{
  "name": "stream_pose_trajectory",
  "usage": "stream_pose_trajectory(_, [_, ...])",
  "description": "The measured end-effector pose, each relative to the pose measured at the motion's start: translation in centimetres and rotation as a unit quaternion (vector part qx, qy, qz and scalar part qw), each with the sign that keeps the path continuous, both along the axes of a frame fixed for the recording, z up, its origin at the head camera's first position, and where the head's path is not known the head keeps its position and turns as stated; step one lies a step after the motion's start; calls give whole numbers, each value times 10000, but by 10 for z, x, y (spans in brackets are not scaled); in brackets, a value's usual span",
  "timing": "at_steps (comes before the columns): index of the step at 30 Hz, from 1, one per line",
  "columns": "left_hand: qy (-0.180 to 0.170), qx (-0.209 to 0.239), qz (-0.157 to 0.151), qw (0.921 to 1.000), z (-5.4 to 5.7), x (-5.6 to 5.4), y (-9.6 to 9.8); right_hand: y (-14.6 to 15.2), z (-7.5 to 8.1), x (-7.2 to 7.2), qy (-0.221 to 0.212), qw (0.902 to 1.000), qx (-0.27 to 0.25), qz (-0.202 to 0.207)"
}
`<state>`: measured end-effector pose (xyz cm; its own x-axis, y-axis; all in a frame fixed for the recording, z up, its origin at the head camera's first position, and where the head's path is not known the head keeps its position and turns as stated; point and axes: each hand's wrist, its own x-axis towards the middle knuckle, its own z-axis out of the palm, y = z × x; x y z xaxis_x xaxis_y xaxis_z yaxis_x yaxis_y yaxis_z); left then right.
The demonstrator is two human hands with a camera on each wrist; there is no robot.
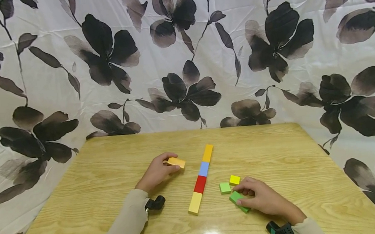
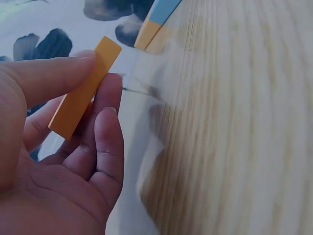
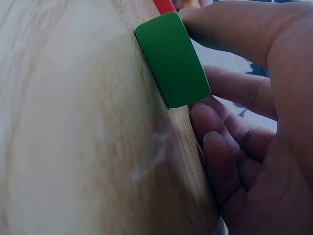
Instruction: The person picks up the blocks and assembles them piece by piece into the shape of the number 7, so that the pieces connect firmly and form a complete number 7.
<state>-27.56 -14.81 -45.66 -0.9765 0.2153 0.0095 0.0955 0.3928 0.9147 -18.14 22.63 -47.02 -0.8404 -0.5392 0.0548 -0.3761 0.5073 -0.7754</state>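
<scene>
My left hand [image 1: 155, 174] pinches an orange block [image 1: 177, 163] between thumb and fingers, left of a slanting row of blocks. In the left wrist view this orange block [image 2: 84, 90] is tilted, with the thumb lying along one side. The row runs from an orange block [image 1: 207, 153] at the far end through a blue block [image 1: 204, 169] and a red block [image 1: 200, 184] to a pale yellow block [image 1: 195, 203] nearest me. Right of the row, my right hand [image 1: 265, 197] grips a longer green block [image 1: 236, 197] by its ends, low at the tabletop.
Just beyond the gripped green block lie a small light green block [image 1: 225, 188] and a small yellow block [image 1: 234, 180]. All of this is on a wooden table [image 1: 116, 216]. A flower-printed cloth [image 1: 233, 102] hangs behind the table and along its sides.
</scene>
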Motion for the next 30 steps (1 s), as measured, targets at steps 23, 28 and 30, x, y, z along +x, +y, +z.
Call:
stream_pose_trajectory(23, [256,-430,264,9984,-1,-26,30,1,3,-3,-20,10000,20,39])
stream_pose_trajectory(28, [159,-249,246,9993,-1,-32,32,2,1,-2,-5,10000,19,37])
stream_pose_trajectory(30, [137,-265,213,9993,-3,-34,32,1,-1,-1,-39,10000,-23,55])
